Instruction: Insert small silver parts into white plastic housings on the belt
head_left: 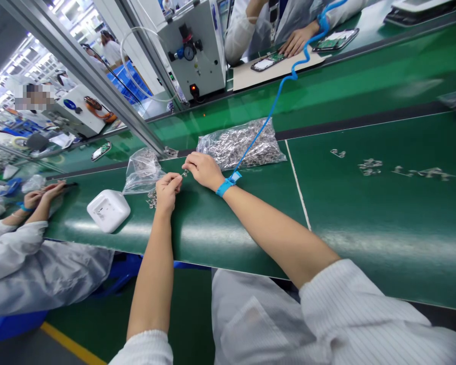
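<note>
My left hand (167,193) is closed, thumb and fingers pinching a small shiny metal part (184,173). Right beside it, my right hand (202,168) has its fingertips pinched at the same part; a blue wrist strap circles that wrist. Close to my left hand lies a small heap of similar metal parts (152,199), partly hidden by the hand. Behind the hands are a large clear bag of metal parts (247,144) and a smaller, crumpled clear bag (141,171). The exact shape of the held part is too small to make out.
A white rounded-square box (108,211) sits left of my hands on the green bench (251,228). Loose metal parts (370,167) lie at right. A blue coiled cord (275,104) crosses overhead. Co-workers' hands (298,41) handle devices across the bench and at far left.
</note>
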Available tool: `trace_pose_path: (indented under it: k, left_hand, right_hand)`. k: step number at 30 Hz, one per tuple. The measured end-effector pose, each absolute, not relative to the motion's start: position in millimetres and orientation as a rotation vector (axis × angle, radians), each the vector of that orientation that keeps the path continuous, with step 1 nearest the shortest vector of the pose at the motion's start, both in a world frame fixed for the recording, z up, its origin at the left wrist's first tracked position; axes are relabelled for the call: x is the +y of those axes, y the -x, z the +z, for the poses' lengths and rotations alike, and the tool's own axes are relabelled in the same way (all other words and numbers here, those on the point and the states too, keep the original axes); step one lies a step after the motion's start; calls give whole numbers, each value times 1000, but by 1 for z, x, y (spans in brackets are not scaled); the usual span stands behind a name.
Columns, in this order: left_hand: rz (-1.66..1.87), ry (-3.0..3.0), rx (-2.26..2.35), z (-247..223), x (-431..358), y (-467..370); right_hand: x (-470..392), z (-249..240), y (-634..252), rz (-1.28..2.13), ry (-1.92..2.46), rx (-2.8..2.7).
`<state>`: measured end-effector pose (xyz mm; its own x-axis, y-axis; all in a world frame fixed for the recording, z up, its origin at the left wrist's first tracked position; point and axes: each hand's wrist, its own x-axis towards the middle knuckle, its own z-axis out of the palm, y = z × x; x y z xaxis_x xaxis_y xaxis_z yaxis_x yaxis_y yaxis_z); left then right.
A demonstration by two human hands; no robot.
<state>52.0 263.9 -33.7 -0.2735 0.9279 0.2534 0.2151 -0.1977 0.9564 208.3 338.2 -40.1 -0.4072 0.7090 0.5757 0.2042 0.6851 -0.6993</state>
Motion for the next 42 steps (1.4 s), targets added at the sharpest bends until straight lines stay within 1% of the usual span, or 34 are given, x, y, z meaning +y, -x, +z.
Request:
trace_pose_path:
  k: [4,8,14,20,24,32,42]
  left_hand:
    - [1406,-1321,1423,-33,263,-52]
    - [1315,-1273,1357,-32,261,-54]
    - [1244,-1223,1290,-29,260,-54]
    - [1276,-1199,1233,-29,259,-52]
    - [1324,-1179,1193,-27,259,-54]
    - [1439,-1175,1180,-29,260,-55]
    - [1447,-1201,1185,-33,264,-59]
  right_hand:
    - [341,-39,-208,737,610,-2031]
    - [344,-37,-209,896,464,-2024]
    - [347,-34,-216,1017,439,-2042]
    - [348,-36,-212,983,423,-2087]
    - [349,-35,-211,1147,533,-1882]
    - [350,-44,-214,1476,357,-1883]
    - [343,-49,-202,1321,452,-1776]
